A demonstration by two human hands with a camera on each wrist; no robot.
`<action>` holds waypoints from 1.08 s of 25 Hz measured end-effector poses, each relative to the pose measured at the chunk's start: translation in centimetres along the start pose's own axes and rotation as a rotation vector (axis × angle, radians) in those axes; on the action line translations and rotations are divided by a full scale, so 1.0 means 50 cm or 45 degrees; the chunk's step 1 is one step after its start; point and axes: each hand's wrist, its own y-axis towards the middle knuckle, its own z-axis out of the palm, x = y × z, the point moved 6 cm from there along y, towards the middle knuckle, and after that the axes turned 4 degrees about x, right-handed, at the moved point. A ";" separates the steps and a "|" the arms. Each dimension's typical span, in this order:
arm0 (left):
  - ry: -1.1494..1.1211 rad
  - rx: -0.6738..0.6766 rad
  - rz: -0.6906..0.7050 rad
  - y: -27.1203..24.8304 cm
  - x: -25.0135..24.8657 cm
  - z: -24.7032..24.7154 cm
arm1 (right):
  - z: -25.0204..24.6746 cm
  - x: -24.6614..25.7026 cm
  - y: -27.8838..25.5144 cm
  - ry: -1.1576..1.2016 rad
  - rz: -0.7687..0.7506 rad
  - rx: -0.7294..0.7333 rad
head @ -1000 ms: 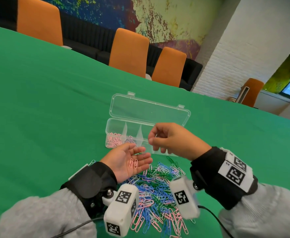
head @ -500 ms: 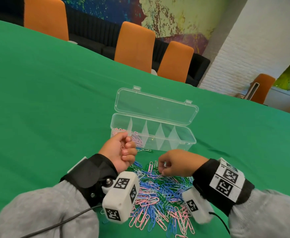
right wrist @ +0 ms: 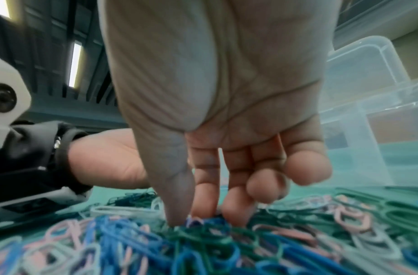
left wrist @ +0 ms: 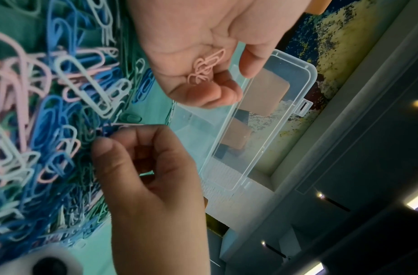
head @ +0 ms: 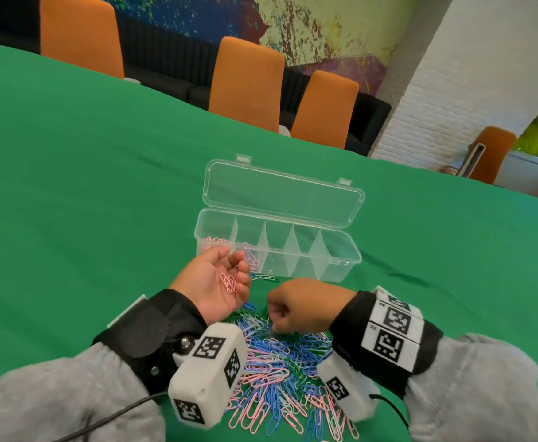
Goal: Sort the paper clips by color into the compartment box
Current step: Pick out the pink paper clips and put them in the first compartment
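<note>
You wear loose grey fleece sleeves [head: 54, 400] on both arms. A black fabric strap [head: 153, 327] wraps your left wrist, with a silver screw head [head: 185, 341] showing on its mount. Off it hangs a white boxy camera housing [head: 207, 374] bearing black-and-white square markers, and a thin black cable [head: 117, 413] trails from it. Your right wrist has a black band carrying white marker tiles [head: 389, 333], a second white camera housing [head: 347, 390] and its own black cable [head: 392, 408].

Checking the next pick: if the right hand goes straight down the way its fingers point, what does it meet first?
The clip pile. The right hand points its fingertips down into it, apparently already touching blue and green clips; which single clip is unclear.
</note>
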 end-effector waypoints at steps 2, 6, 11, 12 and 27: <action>0.028 -0.004 -0.006 -0.003 0.000 0.003 | 0.002 -0.010 0.006 -0.067 0.037 0.015; 0.052 -0.036 0.041 -0.001 -0.011 -0.006 | 0.000 -0.041 -0.002 -0.010 0.132 -0.035; 0.088 -0.053 0.027 -0.006 -0.006 -0.002 | -0.015 -0.068 -0.026 0.128 0.185 -0.162; 0.079 -0.053 0.033 -0.006 -0.008 -0.003 | -0.018 -0.070 -0.029 0.126 0.181 -0.181; 0.012 -0.068 0.071 0.001 -0.008 -0.009 | 0.011 -0.046 -0.015 0.082 0.132 -0.094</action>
